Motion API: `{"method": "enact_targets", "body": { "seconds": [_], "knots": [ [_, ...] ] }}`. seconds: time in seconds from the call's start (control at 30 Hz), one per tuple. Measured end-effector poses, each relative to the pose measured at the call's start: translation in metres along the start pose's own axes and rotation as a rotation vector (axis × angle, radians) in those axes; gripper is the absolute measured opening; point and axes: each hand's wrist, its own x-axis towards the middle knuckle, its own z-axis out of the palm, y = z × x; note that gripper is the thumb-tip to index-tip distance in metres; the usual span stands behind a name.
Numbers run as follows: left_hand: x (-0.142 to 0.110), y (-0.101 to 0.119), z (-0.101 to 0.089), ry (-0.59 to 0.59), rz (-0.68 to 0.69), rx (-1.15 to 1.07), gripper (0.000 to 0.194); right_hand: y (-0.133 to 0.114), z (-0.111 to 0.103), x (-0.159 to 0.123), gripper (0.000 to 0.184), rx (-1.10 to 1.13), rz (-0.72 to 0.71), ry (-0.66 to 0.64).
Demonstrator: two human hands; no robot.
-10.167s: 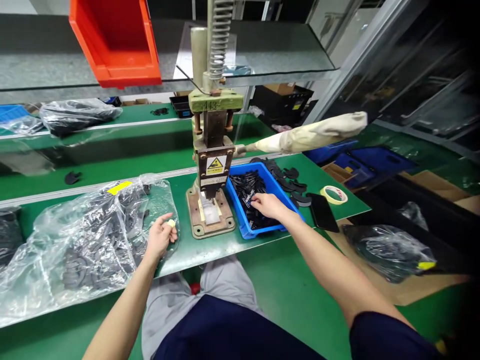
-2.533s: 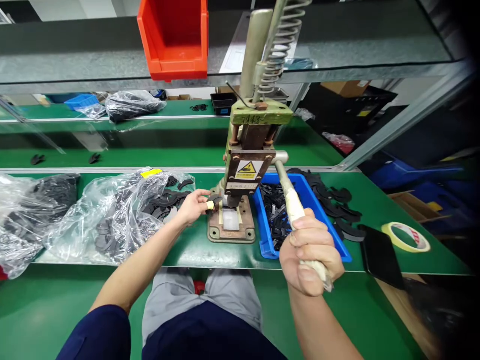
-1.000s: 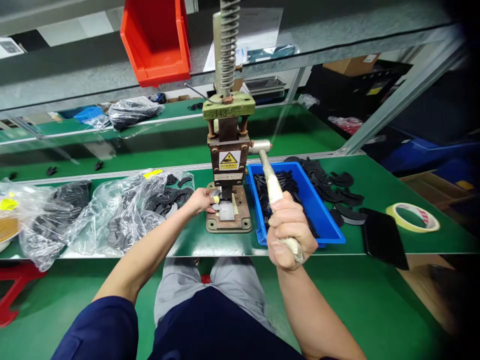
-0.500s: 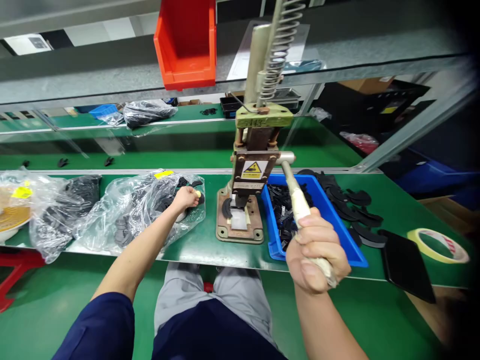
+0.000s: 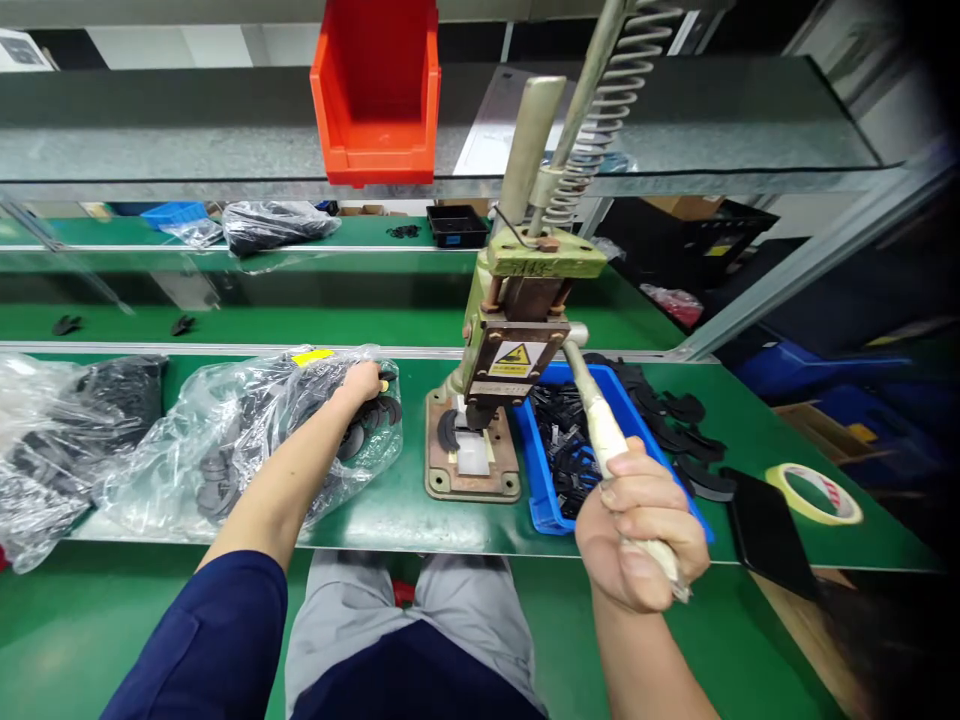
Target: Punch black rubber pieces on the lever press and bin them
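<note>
My right hand (image 5: 643, 525) is wrapped round the pale, taped lever handle (image 5: 604, 432) of a hand press (image 5: 517, 340). Under the press head, a black curved piece (image 5: 448, 430) lies on the base beside a pale block (image 5: 472, 455). My left hand (image 5: 364, 380) is at the mouth of a clear plastic bag (image 5: 225, 420), among black curved pieces (image 5: 384, 410). Its fingers look curled in, with a yellow covering showing at one fingertip. What they hold, if anything, is hidden.
Right of the press stands a blue bin (image 5: 529, 455) of small black parts. Beyond it lie more black curved pieces (image 5: 697, 440), a black flat object (image 5: 769, 530) and a tape roll (image 5: 814, 494). An orange bin (image 5: 379, 165) sits on the shelf above.
My left hand has moved further in among the black pieces at the bag's mouth, and its fingers show less. The right hand keeps hold of the lever handle. The whole view has shifted slightly.
</note>
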Motion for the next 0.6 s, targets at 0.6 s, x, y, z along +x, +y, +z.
{"method": "enact_targets", "body": {
  "seconds": [0.6],
  "knots": [
    [-0.122,0.096,0.031,-0.332,-0.177,-1.062,0.024,-0.005,-0.01,0.0,0.018,-0.023,0.07,-0.129]
  ]
}}
